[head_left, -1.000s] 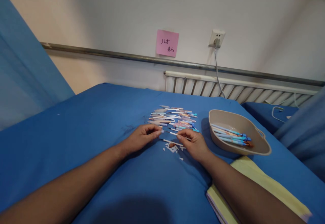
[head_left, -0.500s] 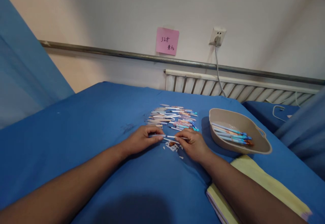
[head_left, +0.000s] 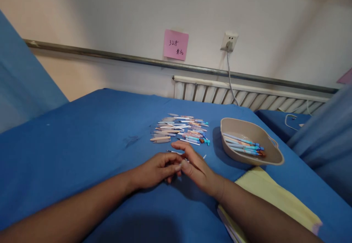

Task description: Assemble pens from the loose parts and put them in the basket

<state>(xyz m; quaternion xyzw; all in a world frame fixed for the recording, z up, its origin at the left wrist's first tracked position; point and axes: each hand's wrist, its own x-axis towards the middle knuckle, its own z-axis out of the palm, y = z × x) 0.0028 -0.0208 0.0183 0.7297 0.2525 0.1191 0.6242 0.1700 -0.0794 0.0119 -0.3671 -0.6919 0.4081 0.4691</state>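
Leftmost, the left hand (head_left: 161, 169) — fingers curled, their tips meeting the right hand (head_left: 202, 175); I cannot tell whether anything is pinched there. Just beyond, pen barrels (head_left: 160, 139) and white refills (head_left: 185, 126) lie on the blue sheet (head_left: 82, 144), long axes mostly left to right. One refill (head_left: 173, 152) shows beside the hands, dark tip pointing left. The right hand's fingers arch, partly extended, any hold hidden. Farthest right, a beige basin (head_left: 276, 158) holds several pens (head_left: 242, 147) — decorated blue and brown ends to the right.

Pens (head_left: 160, 139): overlapping, uncountable | basin (head_left: 243, 126): 1 | yellow cloth (head_left: 272, 189): 1 | socket (head_left: 230, 39): 1 | radiator (head_left: 209, 93): 1
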